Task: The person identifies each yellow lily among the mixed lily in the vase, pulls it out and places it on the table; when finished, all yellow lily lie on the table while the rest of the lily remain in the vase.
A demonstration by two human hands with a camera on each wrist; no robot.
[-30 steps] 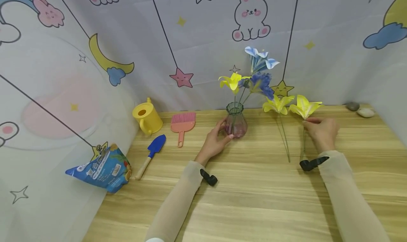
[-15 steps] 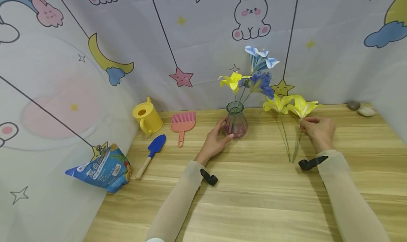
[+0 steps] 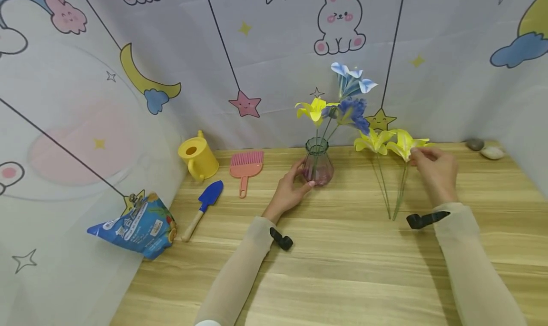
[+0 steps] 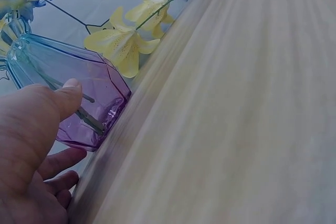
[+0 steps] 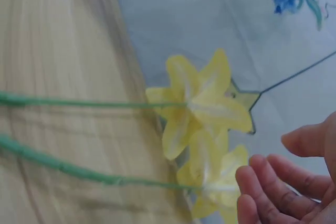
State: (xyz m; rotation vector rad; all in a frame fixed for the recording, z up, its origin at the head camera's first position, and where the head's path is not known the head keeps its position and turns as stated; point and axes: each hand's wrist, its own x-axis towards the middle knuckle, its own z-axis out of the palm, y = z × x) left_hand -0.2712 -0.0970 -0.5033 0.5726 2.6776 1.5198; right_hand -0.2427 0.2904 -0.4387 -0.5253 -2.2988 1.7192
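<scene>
My left hand (image 3: 287,195) holds a glass vase (image 3: 318,170) at its side, thumb in front and fingers curling round the base in the left wrist view. The vase shades from bluish green to purple. A yellow lily (image 3: 316,110), a dark blue flower (image 3: 353,114) and a pale blue flower (image 3: 350,84) stand in it. Two more yellow lilies lie to its right: the left lily (image 3: 373,141) and the right lily (image 3: 403,145). My right hand (image 3: 437,173) is beside the right lily's bloom, fingers loosely bent and thumb apart in the right wrist view (image 5: 294,182).
On the left are a yellow watering can (image 3: 199,157), a coral brush-like tool (image 3: 246,169), a blue trowel (image 3: 205,204) and a clipped blue bag (image 3: 143,228). Stones (image 3: 491,152) lie at the back right. A printed curtain (image 3: 274,69) backs the wooden table (image 3: 342,269).
The right lily has shifted left until its bloom meets the other lily's. My right hand has let go of its stem and drawn slightly right. My left hand stays at the vase.
</scene>
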